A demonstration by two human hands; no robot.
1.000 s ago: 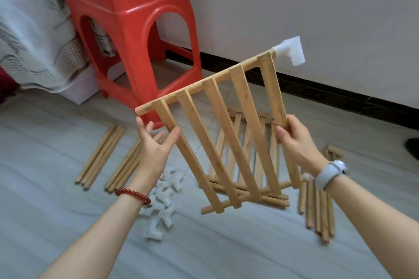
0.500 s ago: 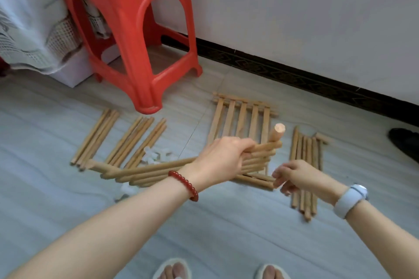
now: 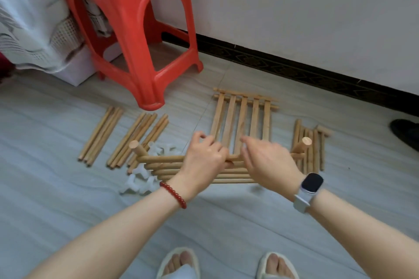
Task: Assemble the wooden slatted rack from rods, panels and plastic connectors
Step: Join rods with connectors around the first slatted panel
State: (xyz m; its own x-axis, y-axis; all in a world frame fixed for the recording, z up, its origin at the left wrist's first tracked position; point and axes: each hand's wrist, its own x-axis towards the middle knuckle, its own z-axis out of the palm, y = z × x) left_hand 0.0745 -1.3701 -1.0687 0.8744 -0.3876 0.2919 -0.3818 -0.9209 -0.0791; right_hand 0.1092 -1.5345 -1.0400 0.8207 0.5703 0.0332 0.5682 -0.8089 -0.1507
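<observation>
I hold a wooden slatted panel (image 3: 163, 166) low over the floor, turned almost edge-on, with its two round rail ends (image 3: 306, 141) sticking up at either side. My left hand (image 3: 203, 162) grips the panel near its middle, fingers curled over the upper slats. Beside it, my right hand (image 3: 271, 162) hovers over the panel with relaxed fingers pointing left; whether it touches the wood is unclear. A second slatted panel (image 3: 242, 115) lies flat on the floor behind. White plastic connectors (image 3: 140, 182) lie in a heap at the lower left of the held panel.
Bundles of wooden rods (image 3: 99, 136) lie on the floor at left, with more rods (image 3: 313, 152) at right. A red plastic stool (image 3: 127, 29) stands at the back left beside a draped bed. My slippered feet (image 3: 179, 263) are at the bottom, a black shoe (image 3: 405, 131) at far right.
The panel, first raised with a white connector on its corner, was swung down edge-on over the floor. My right hand let go, then moved back in beside the left.
</observation>
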